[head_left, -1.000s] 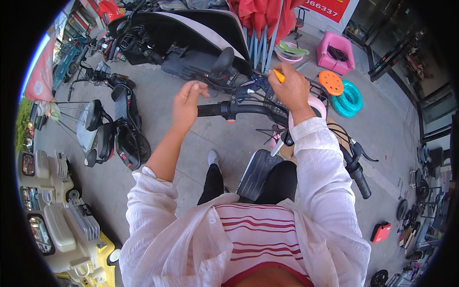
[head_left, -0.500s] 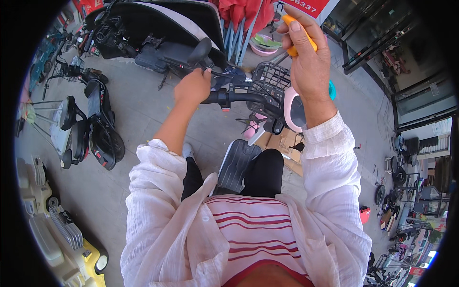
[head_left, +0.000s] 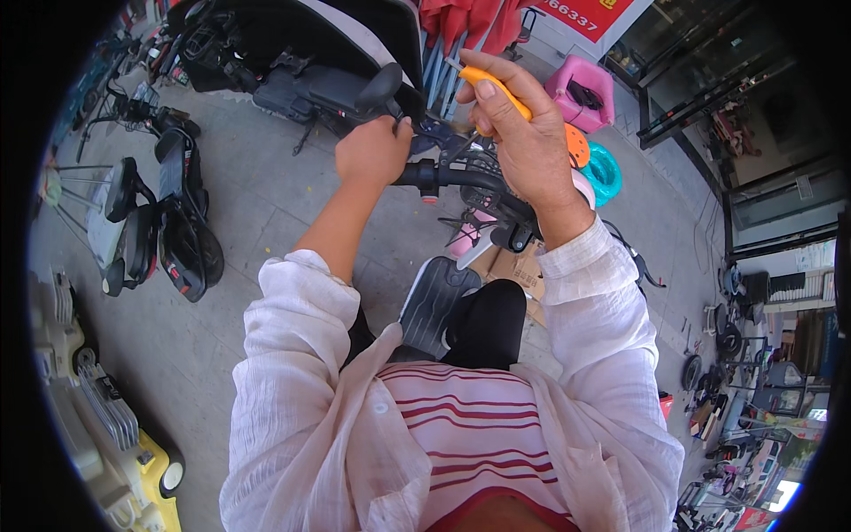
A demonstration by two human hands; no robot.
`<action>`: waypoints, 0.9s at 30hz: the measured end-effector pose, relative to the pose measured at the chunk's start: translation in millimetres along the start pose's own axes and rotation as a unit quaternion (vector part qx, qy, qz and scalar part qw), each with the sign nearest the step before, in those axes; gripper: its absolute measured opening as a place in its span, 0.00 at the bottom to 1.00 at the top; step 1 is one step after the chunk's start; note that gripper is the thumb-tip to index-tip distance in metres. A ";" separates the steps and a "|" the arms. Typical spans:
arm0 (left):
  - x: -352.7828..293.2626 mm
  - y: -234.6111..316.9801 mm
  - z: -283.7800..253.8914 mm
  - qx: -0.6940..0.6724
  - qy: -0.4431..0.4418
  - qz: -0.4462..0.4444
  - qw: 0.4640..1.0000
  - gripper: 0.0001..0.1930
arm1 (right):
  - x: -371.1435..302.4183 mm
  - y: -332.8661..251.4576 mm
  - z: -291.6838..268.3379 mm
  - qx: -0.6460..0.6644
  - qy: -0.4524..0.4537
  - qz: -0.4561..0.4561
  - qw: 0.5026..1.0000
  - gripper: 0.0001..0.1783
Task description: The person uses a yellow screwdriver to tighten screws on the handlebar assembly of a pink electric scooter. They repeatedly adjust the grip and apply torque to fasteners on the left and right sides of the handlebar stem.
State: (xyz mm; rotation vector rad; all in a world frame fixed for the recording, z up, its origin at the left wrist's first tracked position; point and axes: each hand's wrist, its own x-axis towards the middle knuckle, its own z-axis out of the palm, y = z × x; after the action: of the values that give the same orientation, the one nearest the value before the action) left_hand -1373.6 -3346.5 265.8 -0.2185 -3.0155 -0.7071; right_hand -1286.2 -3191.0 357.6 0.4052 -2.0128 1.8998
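Observation:
My left hand [head_left: 374, 152] is closed at the left side of an electric scooter's black handlebar [head_left: 461, 177]. A rounded black piece [head_left: 381, 87] rises just beyond its fingers. What the fingers hold there is hidden. My right hand [head_left: 530, 146] is raised above the right part of the handlebar, closed on an orange-handled tool [head_left: 501, 91] with the thumb along it. A short grey metal tip sticks out at its far left end; the tool's exact kind is unclear. Below the handlebar, the scooter's black footboard [head_left: 434, 306] lies between my legs.
Another black scooter [head_left: 184, 213] stands at the left, and a dark one [head_left: 328, 89] beyond my left hand. Folded red umbrellas [head_left: 461, 27], a pink chair [head_left: 581, 96] and a teal ring [head_left: 603, 176] are ahead. Cardboard [head_left: 514, 270] lies beside the footboard. Yellow ride-on toys [head_left: 160, 479] line the lower left.
My right hand has moved left and slightly down with the orange-handled tool, its tip now pointing further left. My left hand has shifted slightly right. The view has turned, uncovering the pink chair.

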 end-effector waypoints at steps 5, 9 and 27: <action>-0.7 -3.0 -0.6 -0.013 0.000 -0.003 1.000 0.21 | 5.0 7.3 0.5 0.007 -0.003 -0.001 1.000 0.18; -1.9 -4.5 -2.7 -0.040 0.003 0.000 0.999 0.20 | 8.8 8.2 4.0 -0.012 -0.017 -0.003 1.000 0.17; 4.0 -15.4 19.2 0.000 0.070 0.028 0.997 0.21 | 48.9 -69.5 -13.7 -0.515 -0.378 -0.101 0.763 0.24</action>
State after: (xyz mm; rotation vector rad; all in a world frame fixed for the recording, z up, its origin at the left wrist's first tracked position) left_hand -1379.9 -3351.1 242.0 -0.2427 -2.8642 -0.6868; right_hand -1299.5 -3180.4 441.9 1.0829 -2.9318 0.2326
